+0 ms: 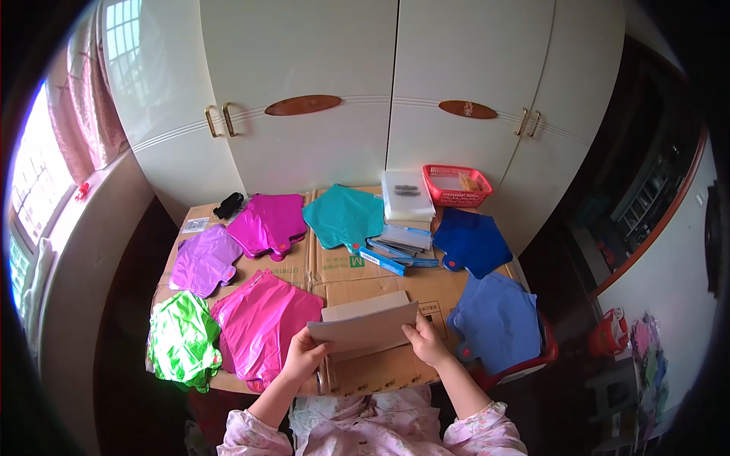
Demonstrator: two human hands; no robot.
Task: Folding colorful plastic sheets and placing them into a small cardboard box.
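Your left hand (304, 356) and right hand (423, 341) grip opposite ends of a stack of grey cardboard sheets (363, 327), fingers curled shut around its edges, thumbs on the near face. You hold the stack tilted up above the near edge of the cardboard-covered table (334, 270), and it hides what lies directly beneath. How many sheets it holds is hard to tell. Foil balloon packs ring the table: green (181, 340), pink (263, 325), purple (202, 260), magenta (268, 221), teal (344, 216), dark blue (471, 241) and blue (496, 319), the last overhanging the right edge. A red basket (456, 185) sits behind, its contents unclear.
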